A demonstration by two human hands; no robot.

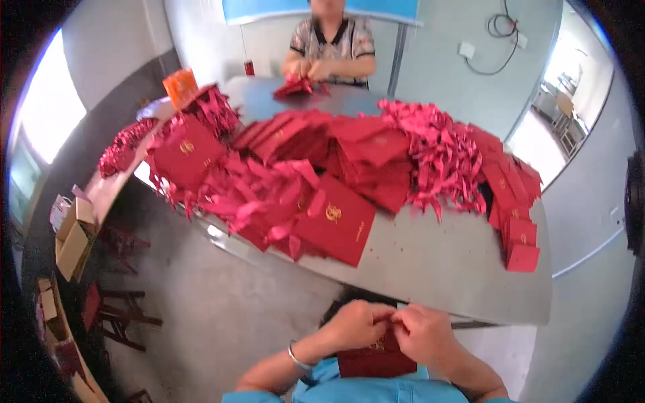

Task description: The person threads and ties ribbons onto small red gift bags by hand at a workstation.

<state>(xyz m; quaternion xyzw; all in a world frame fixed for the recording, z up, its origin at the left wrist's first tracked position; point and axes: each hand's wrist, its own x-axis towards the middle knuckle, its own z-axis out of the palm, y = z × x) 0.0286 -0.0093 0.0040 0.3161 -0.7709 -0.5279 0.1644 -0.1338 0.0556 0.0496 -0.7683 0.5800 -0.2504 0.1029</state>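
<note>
Hands meet at six o'clock, the left hand (356, 324) and right hand (424, 334) each in a fingertip grip, pinched over the upper part of a dark-red folder (376, 359); what the fingertips pinch is too small to tell. From them, on the surface (443, 269), a large red folder (336, 218) lies at eleven o'clock, pink ribbons (445, 161) near twelve-thirty, small red covers (522, 245) at two.
</note>
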